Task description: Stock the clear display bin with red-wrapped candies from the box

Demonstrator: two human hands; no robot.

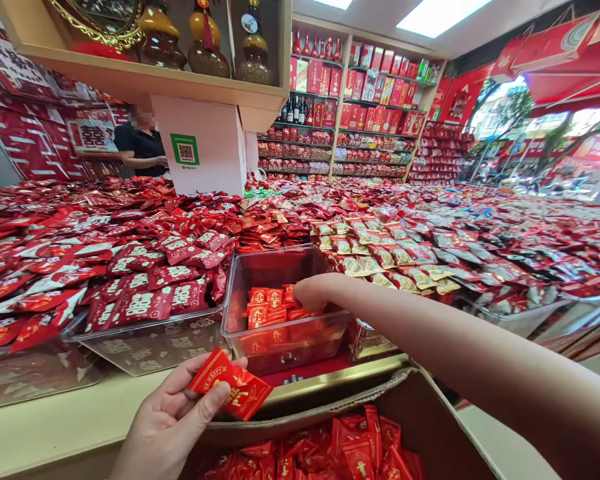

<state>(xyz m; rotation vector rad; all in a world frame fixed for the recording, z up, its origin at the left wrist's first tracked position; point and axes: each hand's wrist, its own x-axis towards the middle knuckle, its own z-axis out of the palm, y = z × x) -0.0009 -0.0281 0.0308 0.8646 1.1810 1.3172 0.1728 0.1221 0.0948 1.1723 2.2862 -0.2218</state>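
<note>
Between the thumb and fingers of my left hand (pixel 175 407) are red candy packets (pixel 245 393) with gold print, held above the near left edge of an open cardboard box (pixel 455 433). Many loose red packets (pixel 360 457) lie in that box. My right hand (pixel 313 293) reaches into a clear plastic bin (pixel 285 340), at its right side, fingers bent down over the red packets (pixel 266 308) arranged there. Its fingertips are mostly hidden, so what they hold cannot be made out.
Clear bins heaped with maroon packets (pixel 150 297) stand to the left, and gold-and-white packets (pixel 405 270) lie to the right. A wooden display shelf (pixel 155 77) overhangs the upper left, above a white box (pixel 205 160). Another person (pixel 143 147) stands behind the display.
</note>
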